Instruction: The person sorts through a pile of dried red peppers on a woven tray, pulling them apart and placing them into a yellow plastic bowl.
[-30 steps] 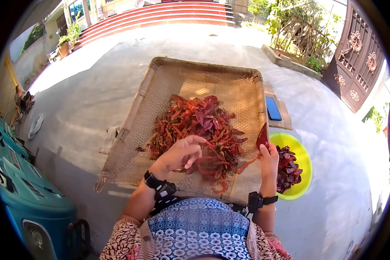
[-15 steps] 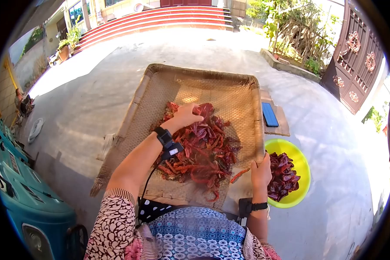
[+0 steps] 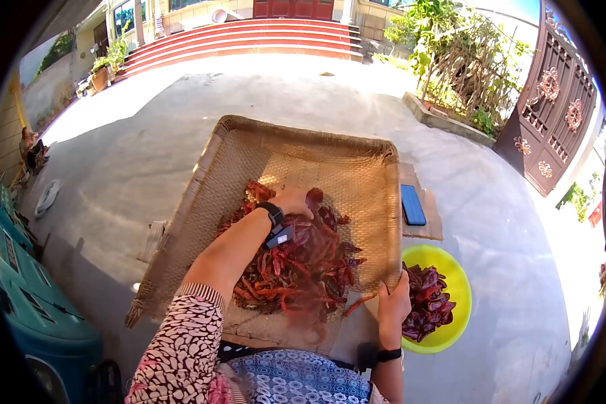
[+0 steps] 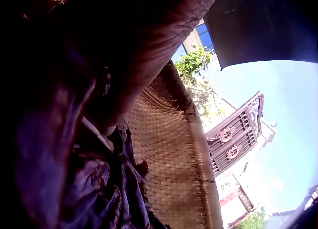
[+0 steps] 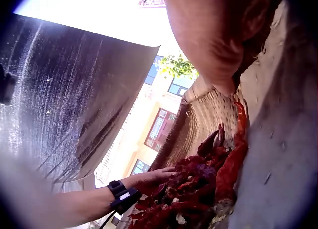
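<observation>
A wide woven tray [image 3: 357, 158] holds a heap of dried red chilies [image 3: 276, 269]. My left hand [image 3: 293, 200] reaches across to the far part of the heap, its fingers laid on the chilies and partly hidden; a dark red chili [image 3: 314, 196] sits beside the fingertips. In the right wrist view the same hand [image 5: 151, 179] lies over the heap with straight fingers. My right hand [image 3: 394, 299] grips the tray's near right rim, thumb on the inner side. Close by it lies a long orange-red chili [image 3: 360, 304].
A yellow-green bowl [image 3: 454, 289] of dark red chilies stands on the concrete right of the tray. Behind it a blue phone [image 3: 413, 205] lies on cardboard [image 3: 424, 231]. A teal vehicle [image 3: 40, 296] stands at the left. Red steps [image 3: 242, 44] rise at the back.
My left hand has moved from the near part of the heap to its far part. My right hand, which pinched a dark red chili, now holds the tray's rim. The view has tilted upward.
</observation>
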A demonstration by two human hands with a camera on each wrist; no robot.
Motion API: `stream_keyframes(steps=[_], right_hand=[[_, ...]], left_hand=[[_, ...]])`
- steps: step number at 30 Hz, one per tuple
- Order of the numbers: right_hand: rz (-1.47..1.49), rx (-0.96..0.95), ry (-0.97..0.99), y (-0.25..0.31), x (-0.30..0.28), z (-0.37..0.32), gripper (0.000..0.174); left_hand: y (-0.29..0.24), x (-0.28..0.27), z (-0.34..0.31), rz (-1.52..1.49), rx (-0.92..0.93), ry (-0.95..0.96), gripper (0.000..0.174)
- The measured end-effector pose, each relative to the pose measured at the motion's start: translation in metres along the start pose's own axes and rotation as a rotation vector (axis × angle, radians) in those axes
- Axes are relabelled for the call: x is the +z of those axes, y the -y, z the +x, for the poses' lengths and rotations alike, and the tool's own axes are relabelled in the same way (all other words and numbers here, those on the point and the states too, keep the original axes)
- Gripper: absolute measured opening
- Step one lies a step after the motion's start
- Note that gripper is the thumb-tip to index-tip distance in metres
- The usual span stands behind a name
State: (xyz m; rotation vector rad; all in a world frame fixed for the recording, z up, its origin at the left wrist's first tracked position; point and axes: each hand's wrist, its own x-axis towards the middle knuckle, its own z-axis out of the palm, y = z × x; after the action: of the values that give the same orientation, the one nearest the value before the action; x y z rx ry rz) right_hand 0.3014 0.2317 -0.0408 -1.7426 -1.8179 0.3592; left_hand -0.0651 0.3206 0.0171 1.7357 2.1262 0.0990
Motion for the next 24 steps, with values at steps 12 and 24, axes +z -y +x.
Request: stream_keyframes(steps=[12,24], right_hand=[[0.037,-0.071,-0.018,-0.001,-0.001,-0.005,0.063],[0.013,-0.061,0.003,-0.001,0.000,-0.005,0.063]], left_hand=[[-0.016,0.012,-0.108,0.219,0.596,-0.139,0.061],[-0.037,0.049,-0.188,0.055,0.655,-0.494,0.032]])
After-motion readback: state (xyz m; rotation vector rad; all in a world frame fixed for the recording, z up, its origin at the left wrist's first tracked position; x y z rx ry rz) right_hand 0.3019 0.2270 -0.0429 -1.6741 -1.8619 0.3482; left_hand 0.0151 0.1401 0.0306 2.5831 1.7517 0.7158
